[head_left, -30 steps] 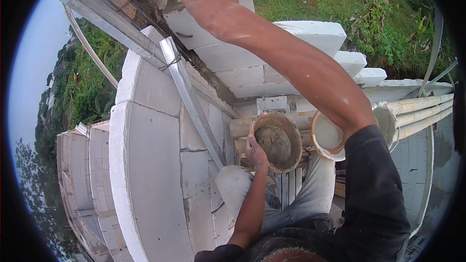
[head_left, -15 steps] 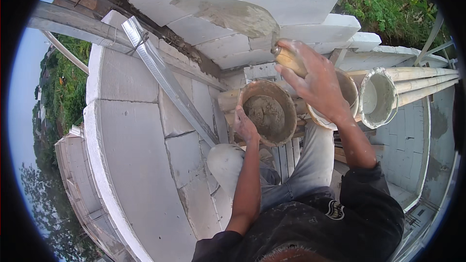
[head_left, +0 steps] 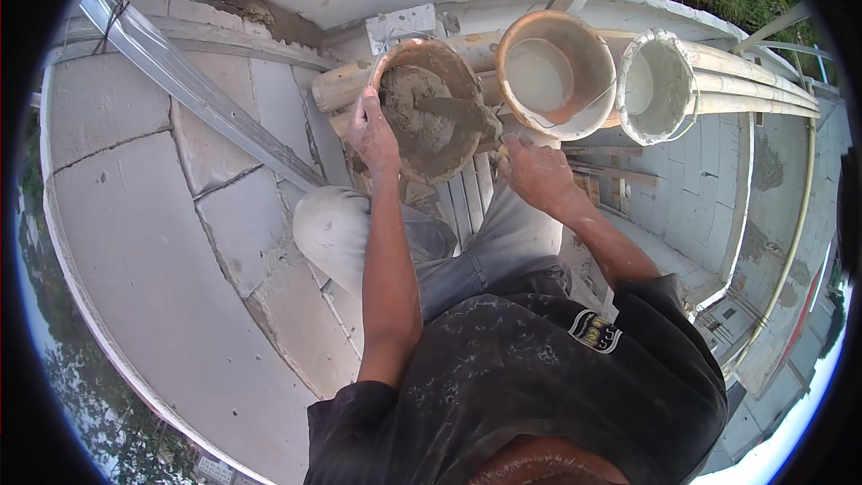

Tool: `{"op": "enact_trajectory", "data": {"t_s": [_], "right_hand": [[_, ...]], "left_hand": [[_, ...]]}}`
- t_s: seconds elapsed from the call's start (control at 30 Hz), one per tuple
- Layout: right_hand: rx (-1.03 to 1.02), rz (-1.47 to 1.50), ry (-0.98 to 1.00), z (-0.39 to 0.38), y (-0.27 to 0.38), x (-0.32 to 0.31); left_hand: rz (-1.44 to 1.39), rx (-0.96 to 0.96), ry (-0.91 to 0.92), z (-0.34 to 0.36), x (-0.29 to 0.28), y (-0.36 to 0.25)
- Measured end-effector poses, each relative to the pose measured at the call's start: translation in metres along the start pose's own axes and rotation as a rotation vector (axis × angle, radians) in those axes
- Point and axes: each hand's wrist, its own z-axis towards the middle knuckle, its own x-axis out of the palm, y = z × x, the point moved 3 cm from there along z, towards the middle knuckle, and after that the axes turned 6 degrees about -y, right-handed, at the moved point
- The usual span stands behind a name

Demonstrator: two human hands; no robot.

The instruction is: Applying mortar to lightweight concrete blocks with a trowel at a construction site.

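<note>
Mortar [head_left: 422, 121] could be slopped off the scaffold if the bucket [head_left: 429, 108], gripped at its rim by the left hand [head_left: 373, 130], is tipped while the trowel [head_left: 462, 112], clasped in the right hand [head_left: 537, 171], digs.

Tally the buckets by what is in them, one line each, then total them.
Bucket with grey mortar: 1
Bucket with pale watery liquid: 1
White-coated bucket, contents unclear: 1
Total: 3

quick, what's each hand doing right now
Left hand: closed on the rim of the mortar bucket.
Right hand: closed on the handle of a trowel whose blade is in the mortar.
</note>
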Motion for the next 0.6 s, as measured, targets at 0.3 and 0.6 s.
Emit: {"op": "enact_trajectory", "data": {"t_s": [0.3,0.6], "right_hand": [[0.025,0.05,0.023,0.034,0.017,0.026],[0.076,0.757,0.409,0.038,0.016,0.084]], "left_hand": [[-0.05,0.12,0.039,-0.009,-0.002,0.006],[-0.063,0.032,0.055,0.001,-0.001,0.014]]}}
